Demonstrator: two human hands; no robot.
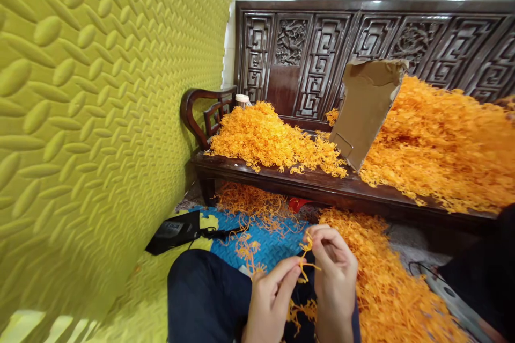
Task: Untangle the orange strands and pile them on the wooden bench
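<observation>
Nearest to us, the left hand [270, 300] and the right hand [336, 278] are drawn close together above a lap in dark trousers [205, 294]. Both pinch the same thin orange strand [304, 262], the left with thumb and forefinger from below, the right with curled fingertips from above. The strand sits between the two hands, bent and partly hidden by the fingers (we cannot tell whether it is one piece or two joined).

More orange bits lie on the lap below. A heap of orange pieces [386, 284] spreads over the floor on the right, just beside the right hand. A blue floor mat [265, 249] lies just beyond the hands, with a black pouch [177, 230] to its left. An upright yellow-green foam mat [80, 117] fills the left side.

Further back stands a carved wooden bench [322, 188]. It carries a left pile [269, 136] and a larger right pile [438, 139], with a leaning cardboard sheet [366, 112] between them.

We judge the main risk to be the strand slipping out of so light a pinch. If it fell into the heap on the floor it would be hard to find again. A sharp pull could also snap something so thin. The cardboard only leans, so a nudge could let the two piles mix.
</observation>
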